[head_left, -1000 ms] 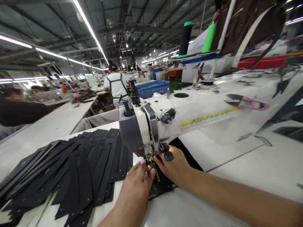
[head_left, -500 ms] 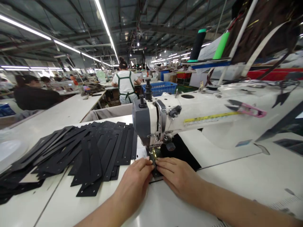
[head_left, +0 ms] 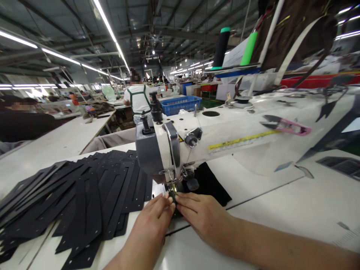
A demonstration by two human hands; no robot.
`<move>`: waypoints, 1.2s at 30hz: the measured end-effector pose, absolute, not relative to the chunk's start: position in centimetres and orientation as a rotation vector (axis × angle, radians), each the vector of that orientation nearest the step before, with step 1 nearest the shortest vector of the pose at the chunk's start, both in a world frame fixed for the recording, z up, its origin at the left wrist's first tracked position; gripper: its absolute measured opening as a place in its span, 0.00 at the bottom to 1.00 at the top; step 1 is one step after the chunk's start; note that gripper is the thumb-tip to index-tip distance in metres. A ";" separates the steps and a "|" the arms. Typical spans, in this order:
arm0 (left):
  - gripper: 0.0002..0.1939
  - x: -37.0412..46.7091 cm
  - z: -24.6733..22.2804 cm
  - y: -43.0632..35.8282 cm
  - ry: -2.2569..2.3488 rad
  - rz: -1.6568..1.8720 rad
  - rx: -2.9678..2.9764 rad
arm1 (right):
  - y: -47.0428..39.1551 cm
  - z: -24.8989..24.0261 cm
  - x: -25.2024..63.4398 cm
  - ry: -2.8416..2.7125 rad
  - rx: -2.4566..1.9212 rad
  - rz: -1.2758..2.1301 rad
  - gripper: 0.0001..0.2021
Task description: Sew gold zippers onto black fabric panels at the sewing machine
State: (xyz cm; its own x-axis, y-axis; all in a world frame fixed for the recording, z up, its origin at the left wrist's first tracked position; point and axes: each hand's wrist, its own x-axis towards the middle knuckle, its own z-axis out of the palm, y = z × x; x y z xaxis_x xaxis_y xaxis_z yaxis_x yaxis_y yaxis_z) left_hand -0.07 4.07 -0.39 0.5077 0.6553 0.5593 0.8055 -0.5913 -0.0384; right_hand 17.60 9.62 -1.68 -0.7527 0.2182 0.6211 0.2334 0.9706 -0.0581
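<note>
At the white sewing machine, a gold-toothed zipper lies on a dark piece beneath the presser foot. My left hand pinches the zipper's near end from the left, thumb and fingertips together. From the right, my right hand presses its closed fingers on the zipper's other edge, fingertips almost meeting the left ones. Black fabric spreads behind and right of the needle area. My fingers cover most of the near end. Left of the machine lies a heap of black slotted pieces with small holes.
Pink-handled thread snips rest on the machine arm beside a yellow measuring strip. Black and green thread cones stand above. Beyond are a blue basket, a person in a white shirt and another in dark clothes.
The view has shifted, so the machine and heap appear further left and nearer. Less of the gold zipper shows between my fingertips and the presser foot. Both hands keep their hold.
</note>
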 end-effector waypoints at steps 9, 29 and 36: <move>0.13 -0.3 -0.1 5.0 -1.303 -0.714 -2.472 | 10.3 -2.1 16.6 -2.430 -0.396 -0.072 0.11; 0.12 -1.4 -1.1 5.7 -1.320 -0.591 -2.468 | 11.1 -1.6 16.8 -2.441 -0.441 -0.349 0.16; 0.12 -1.6 -0.9 6.2 -1.347 -0.623 -2.483 | 11.6 -1.6 16.6 -2.492 -0.516 -0.205 0.16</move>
State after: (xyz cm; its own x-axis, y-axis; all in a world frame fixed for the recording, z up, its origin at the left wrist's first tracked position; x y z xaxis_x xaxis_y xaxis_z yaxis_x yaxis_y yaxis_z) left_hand -1.62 6.23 -0.92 0.4817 0.7341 0.4786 0.8401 -0.5422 -0.0139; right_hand 16.65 11.62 -1.60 -0.7572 0.3171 0.5711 0.4061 0.9133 0.0314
